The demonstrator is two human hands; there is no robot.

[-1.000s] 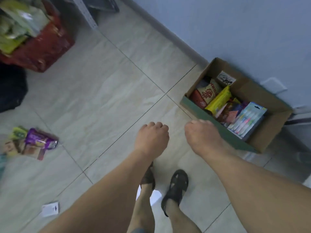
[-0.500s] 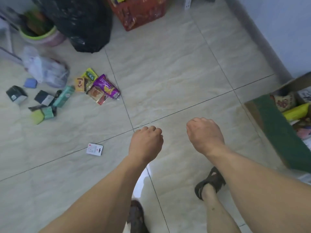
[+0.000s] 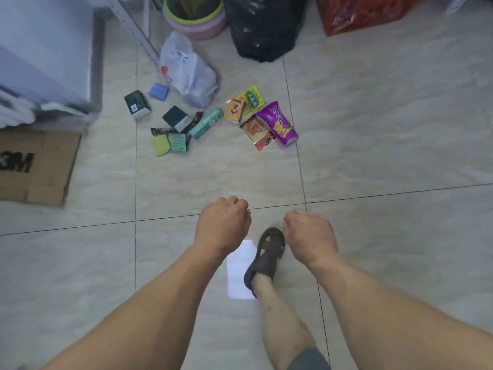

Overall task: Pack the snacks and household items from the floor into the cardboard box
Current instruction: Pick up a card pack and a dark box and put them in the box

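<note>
Now closer to the snacks (image 3: 262, 117) mid-floor, box gone from view. Left hand (image 3: 222, 225), right hand (image 3: 309, 233) loosely curled, empty. Probably light, crinkly, slippery; pinch by edges.

- Two dark boxes (image 3: 136, 104) (image 3: 177, 119) are being counted on the floor.
- One blue packet (image 3: 158, 91) is being counted.
- One teal tube (image 3: 206, 123) is being counted.
- Two sponges (image 3: 160, 146) (image 3: 178, 142) are being counted.
- Four snack packets are being counted: purple (image 3: 278, 123), orange (image 3: 234, 111), yellow-green (image 3: 251, 99), red-brown (image 3: 258, 132).
- One black bag (image 3: 262, 25) is being seen.
</note>
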